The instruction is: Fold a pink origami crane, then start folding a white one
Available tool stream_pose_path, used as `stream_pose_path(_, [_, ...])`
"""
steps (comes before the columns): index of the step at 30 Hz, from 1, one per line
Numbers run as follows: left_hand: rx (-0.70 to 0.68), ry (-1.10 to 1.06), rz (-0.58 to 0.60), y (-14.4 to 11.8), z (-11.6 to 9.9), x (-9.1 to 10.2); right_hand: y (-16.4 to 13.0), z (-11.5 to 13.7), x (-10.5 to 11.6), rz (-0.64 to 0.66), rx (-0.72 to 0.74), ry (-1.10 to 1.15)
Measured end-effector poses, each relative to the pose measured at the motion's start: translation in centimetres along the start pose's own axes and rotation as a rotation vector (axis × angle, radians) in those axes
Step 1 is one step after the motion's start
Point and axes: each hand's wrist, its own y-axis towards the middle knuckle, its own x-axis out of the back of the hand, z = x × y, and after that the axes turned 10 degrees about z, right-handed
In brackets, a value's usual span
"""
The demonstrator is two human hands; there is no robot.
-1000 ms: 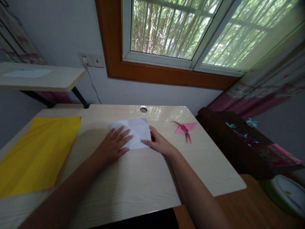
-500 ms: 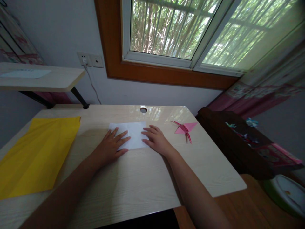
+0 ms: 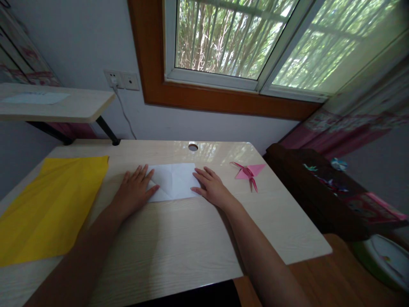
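White paper [image 3: 174,182] flat on table [image 3: 179,243], between hands. Left hand [image 3: 134,192] and right hand [image 3: 212,189] spread flat on opposite edges, nothing gripped. Crease best pressed evenly outward, edges kept aligned.

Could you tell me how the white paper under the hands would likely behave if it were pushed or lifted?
The white paper lies thin and flat with visible creases, so it would probably flex and droop when lifted. The desk looks glossy, so the sheet may slide easily if pushed. With the left hand and right hand flat on its edges, it is probably pinned for now.
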Motion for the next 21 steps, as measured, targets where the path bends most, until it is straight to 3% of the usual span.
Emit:
stream_pose_path(10, [0.191,-0.079,-0.151,0.6,2.8,-0.7,0.0,0.0,0.0,-0.021,-0.022,0.035])
stream_pose_path(17, [0.126,-0.42,-0.295,0.6,2.7,0.7,-0.1,-0.2,-0.3,-0.069,0.009,0.042])
stream_pose_path(21, [0.104,-0.575,-0.303,0.3,1.9,1.1,-0.1,-0.3,-0.4,-0.072,0.016,0.034])
